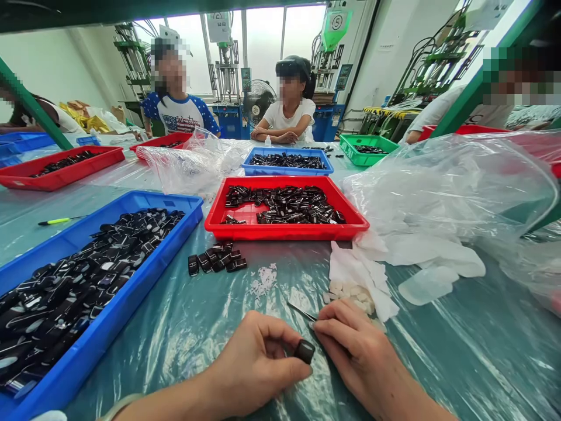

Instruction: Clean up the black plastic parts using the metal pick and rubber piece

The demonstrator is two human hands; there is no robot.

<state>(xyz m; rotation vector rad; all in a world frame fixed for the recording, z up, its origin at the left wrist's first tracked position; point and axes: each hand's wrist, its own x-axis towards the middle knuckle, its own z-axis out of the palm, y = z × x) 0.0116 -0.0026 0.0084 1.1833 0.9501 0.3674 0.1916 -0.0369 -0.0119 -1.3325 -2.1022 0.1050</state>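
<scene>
My left hand (258, 359) is closed around a small glossy black plastic part (304, 351), pinched between thumb and fingers near the bottom edge. My right hand (357, 351) is closed on thin metal tweezers (301, 310), whose tip points up and left, right beside the part. Both hands rest on the teal plastic-covered table (460, 362). A short row of the same black parts (217, 260) lies just beyond my hands, with tiny white scraps (264, 279) next to it.
A red tray (284, 231) of black parts sits straight ahead, and a large blue tray (131, 292) full of them at left. White paper with small white pieces (359, 280) and clear bags (447, 187) lie right. Other trays and seated people occupy the far side.
</scene>
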